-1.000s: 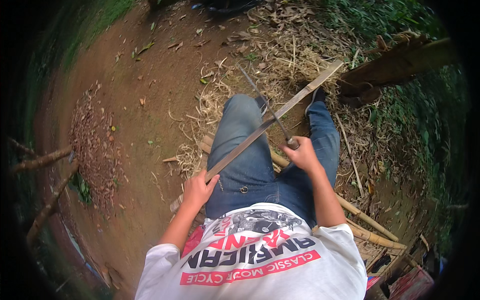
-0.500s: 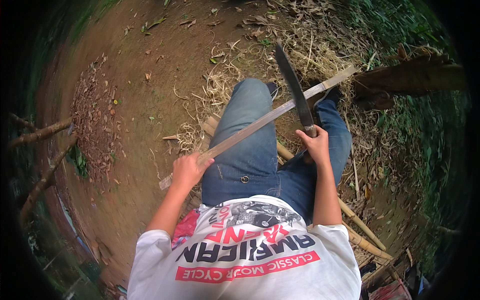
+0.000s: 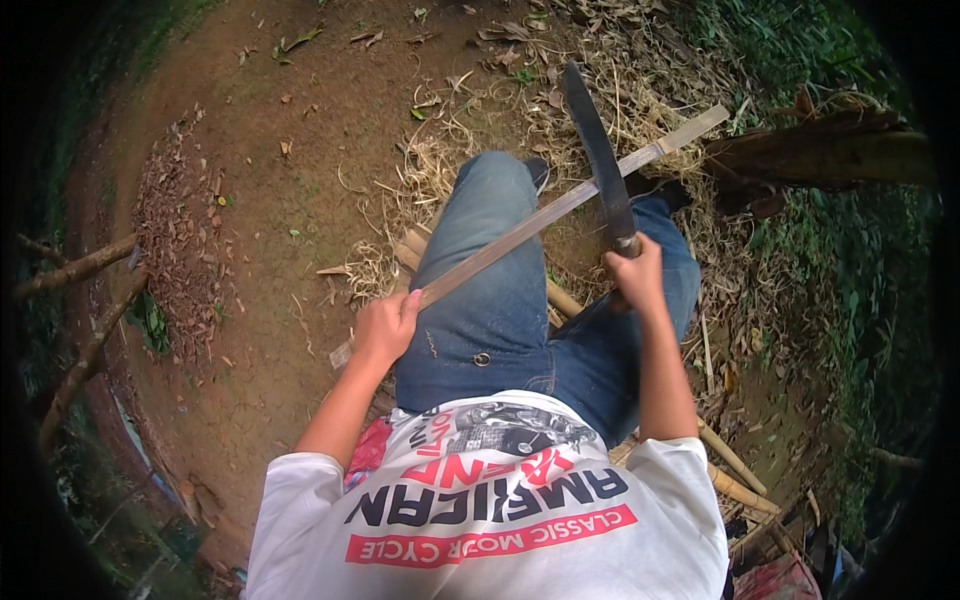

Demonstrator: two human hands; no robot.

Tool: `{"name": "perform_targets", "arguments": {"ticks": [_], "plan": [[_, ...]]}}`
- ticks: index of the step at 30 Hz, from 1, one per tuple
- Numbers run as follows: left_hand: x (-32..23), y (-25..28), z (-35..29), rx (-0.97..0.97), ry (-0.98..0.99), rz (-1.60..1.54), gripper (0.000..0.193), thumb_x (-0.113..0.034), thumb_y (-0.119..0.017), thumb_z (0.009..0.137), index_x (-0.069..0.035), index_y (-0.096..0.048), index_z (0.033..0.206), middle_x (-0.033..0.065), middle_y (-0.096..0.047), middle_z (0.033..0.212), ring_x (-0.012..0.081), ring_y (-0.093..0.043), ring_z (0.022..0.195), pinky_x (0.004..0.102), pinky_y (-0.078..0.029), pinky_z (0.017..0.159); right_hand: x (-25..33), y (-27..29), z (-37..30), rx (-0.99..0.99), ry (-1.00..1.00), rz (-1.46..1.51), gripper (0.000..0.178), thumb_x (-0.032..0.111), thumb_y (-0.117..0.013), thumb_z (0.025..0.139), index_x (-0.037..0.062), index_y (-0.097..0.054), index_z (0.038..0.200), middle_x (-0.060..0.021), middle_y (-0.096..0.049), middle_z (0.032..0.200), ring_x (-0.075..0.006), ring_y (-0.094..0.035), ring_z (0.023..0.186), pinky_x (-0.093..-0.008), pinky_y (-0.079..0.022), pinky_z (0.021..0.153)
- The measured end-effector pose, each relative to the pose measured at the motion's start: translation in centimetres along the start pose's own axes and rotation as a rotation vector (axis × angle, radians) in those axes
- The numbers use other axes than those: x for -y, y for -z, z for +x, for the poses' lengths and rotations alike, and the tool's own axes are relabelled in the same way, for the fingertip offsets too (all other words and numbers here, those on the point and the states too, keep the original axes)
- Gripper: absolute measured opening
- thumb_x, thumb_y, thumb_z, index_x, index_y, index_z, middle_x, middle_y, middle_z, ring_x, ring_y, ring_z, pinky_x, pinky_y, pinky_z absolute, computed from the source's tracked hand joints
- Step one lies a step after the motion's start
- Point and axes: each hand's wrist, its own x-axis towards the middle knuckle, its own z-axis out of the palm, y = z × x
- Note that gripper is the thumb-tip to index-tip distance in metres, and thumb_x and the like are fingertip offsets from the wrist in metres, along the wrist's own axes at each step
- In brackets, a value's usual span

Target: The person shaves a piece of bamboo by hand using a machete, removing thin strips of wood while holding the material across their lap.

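Seated person shaving a bamboo strip with a machete.
Left hand fingers clamped on the strip's hidden end; right hand fingers cover the machete handle.

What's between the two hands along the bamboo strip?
Head view: only the bare bamboo strip over the jeans-clad left knee, between left hand and right hand holding the machete.

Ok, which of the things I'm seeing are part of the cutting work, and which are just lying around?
In use:
- long bamboo strip, gripped at its near end by the left hand
- dark machete, blade crossing the strip, held by the right hand

Lying about:
- pale shavings on the dirt
- bamboo poles by the right leg
- log
- bare branches
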Motion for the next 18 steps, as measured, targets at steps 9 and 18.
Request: {"name": "perform_targets", "arguments": {"ticks": [9, 18], "plan": [[-2.0, -0.4, 1.7, -0.031, -0.04, 0.044, 0.047, -0.041, -0.048, 0.098, -0.002, -0.064, 0.076, 0.024, -0.062, 0.069, 0.0456, -0.061, 0.069, 0.0516, -0.047, 0.063, 0.9, 0.7, -0.4, 0.129, -0.057, -0.143, 0.027, 0.001, -0.067, 0.071, -0.0034, -0.065, 0.098, -0.003, -0.061, 0.072, -0.0102, -0.055, 0.06, -0.0302, -0.045, 0.053], [-1.9, -0.8, 2.2, -0.012, -0.031, 0.012, 0.046, -0.039, -0.049, 0.098, -0.002, -0.063, 0.075, 0.0242, -0.062, 0.068, 0.0457, -0.061, 0.069, 0.0517, -0.047, 0.063, 0.7, -1.7, -1.3, 0.217, -0.012, -0.191, 0.023, 0.002, -0.067, 0.068, -0.0035, -0.064, 0.09, -0.0067, -0.062, 0.069, -0.0145, -0.057, 0.064, -0.0328, -0.047, 0.06]]}}
